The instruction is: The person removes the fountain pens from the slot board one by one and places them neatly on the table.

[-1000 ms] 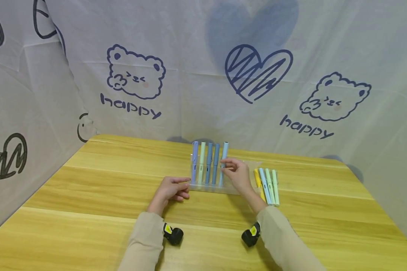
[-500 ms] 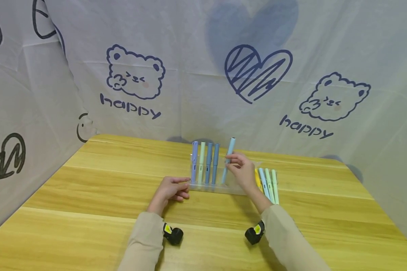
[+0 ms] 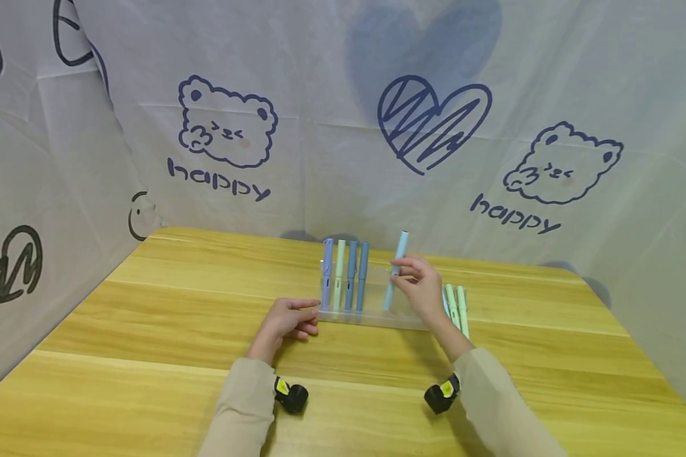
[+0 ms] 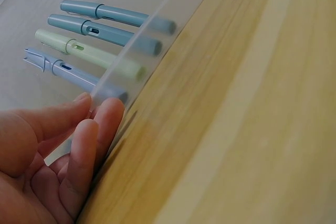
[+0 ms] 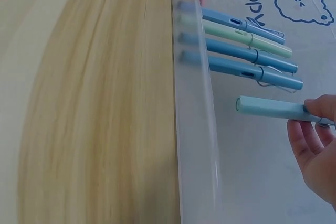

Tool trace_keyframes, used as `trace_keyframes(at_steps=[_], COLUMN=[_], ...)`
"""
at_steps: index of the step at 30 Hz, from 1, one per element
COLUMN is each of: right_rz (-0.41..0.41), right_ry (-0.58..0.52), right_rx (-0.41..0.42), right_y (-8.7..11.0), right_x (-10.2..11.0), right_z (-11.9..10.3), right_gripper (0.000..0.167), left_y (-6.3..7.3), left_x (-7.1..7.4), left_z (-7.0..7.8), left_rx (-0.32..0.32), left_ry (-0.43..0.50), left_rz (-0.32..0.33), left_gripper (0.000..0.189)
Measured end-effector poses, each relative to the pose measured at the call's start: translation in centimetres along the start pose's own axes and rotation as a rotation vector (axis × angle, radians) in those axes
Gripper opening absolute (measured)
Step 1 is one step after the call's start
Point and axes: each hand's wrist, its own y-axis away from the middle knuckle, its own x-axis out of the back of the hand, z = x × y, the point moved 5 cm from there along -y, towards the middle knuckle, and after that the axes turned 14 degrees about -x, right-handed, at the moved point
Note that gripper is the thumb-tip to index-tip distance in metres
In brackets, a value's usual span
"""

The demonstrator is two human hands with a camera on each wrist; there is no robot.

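Observation:
My right hand (image 3: 424, 289) pinches a light blue pen (image 3: 403, 244) around its middle, tilted, with its top leaning right. In the right wrist view the lower end of that pen (image 5: 268, 106) stands apart from the front lip of a clear plastic pen stand (image 5: 197, 145). At the left corner of the stand, my left hand (image 3: 286, 322) grips its edge between thumb and fingers (image 4: 86, 140). Upright in the stand's left part are a lilac pen (image 3: 327, 260), a pale green pen (image 3: 340, 260) and two dark blue pens (image 3: 352, 260).
Two pale green pens (image 3: 462, 304) lie on the wooden table (image 3: 148, 304) right of the stand, beside a light blue one mostly hidden by my right hand. A printed white cloth (image 3: 326, 152) hangs behind the table.
My right hand has drawn the light blue pen up from the stand's lip and rightward, tilting it. A yellow pen at the right is now hidden behind that hand. My left hand stays put.

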Motion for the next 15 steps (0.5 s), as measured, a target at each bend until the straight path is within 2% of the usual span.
trace_keyframes(at_steps=[8, 15], right_rz=[-0.018, 0.002], right_ry=[0.015, 0.020], right_rx=[0.009, -0.014], right_y=[0.3, 0.3], right_x=[1.0, 2.2], right_z=[-0.2, 0.0], right_gripper=[0.021, 0.025], left_y=[0.0, 0.0], left_x=[0.0, 0.0], left_z=[0.0, 0.0], left_rx=[-0.006, -0.009], left_ry=[0.010, 0.014], left_rz=[-0.008, -0.015], left_gripper=[0.031, 0.032])
